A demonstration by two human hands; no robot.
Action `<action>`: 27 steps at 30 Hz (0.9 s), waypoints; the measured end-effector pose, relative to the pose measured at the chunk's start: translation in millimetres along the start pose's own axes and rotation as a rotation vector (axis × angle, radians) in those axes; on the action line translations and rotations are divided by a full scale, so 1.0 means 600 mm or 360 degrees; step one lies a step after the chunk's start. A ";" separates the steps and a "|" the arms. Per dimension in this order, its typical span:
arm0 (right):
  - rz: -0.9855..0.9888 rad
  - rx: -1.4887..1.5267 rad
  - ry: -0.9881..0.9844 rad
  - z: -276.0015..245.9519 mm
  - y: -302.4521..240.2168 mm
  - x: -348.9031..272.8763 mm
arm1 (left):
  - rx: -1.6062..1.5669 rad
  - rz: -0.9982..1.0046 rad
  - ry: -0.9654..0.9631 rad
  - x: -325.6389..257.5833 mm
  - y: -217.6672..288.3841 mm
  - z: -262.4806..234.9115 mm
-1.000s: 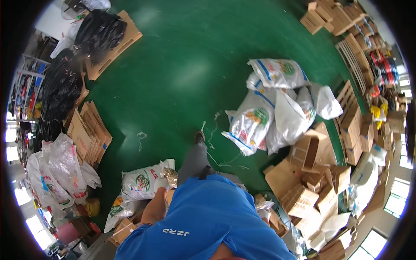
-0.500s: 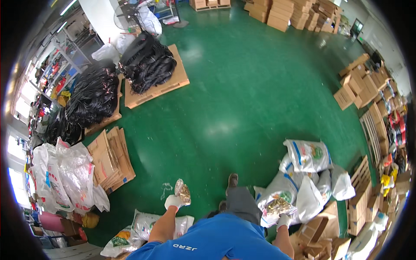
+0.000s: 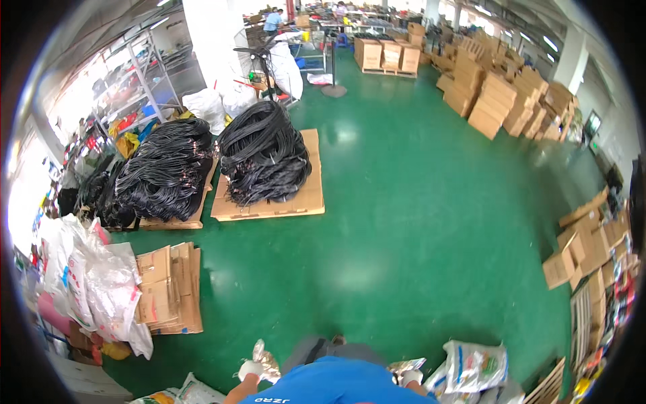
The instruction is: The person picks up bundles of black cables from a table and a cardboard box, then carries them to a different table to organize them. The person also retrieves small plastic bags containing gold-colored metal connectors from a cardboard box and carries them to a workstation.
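Observation:
At the lower edge my left hand (image 3: 250, 370), in a white glove, is closed on a clear plastic bag of gold-coloured bits (image 3: 269, 365). The bag's loose top stands up beyond my fingers. My right hand (image 3: 409, 378), also gloved, grips a second shiny bag (image 3: 406, 365) with similar gold-brown contents, partly cut off by my body. What the bits are is too small to tell. Just right of that hand lie stuffed white sacks (image 3: 476, 367). More white sacks (image 3: 195, 390) lie on the floor below my left hand.
Bundles of black cable (image 3: 266, 158) sit on cardboard-topped pallets ahead left. Flattened cartons (image 3: 168, 289) lie beside a heap of white plastic sacks (image 3: 94, 276). Cartons (image 3: 585, 242) and wooden pallets (image 3: 582, 323) line the right. Stacked boxes (image 3: 494, 101) and a distant person (image 3: 272, 23) are at the back.
My view has tipped up toward the far room, so hands and sacks appear lower. Both hands keep their bags; the right one's bag no longer appears over the sacks but closer to my body.

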State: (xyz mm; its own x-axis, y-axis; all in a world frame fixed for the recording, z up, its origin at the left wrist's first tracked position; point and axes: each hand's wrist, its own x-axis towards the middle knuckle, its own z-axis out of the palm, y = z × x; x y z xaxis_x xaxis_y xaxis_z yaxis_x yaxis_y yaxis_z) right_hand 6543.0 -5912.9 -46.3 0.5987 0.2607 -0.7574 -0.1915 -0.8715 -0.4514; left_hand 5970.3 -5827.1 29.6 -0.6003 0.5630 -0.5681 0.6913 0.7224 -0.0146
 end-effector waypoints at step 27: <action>-0.0090 0.0522 0.0309 0.288 -1.097 0.424 | 0.0224 0.0595 -0.0034 0.598 1.308 -0.469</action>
State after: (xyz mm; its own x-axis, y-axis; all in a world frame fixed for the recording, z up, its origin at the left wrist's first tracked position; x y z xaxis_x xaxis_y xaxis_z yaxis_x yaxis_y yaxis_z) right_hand 6687.1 -5201.4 -23.2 0.7456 0.1934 -0.6378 -0.3740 -0.6707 -0.6406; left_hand 6184.5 -4945.1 45.7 -0.2895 0.7671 -0.5725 0.9097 0.4065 0.0846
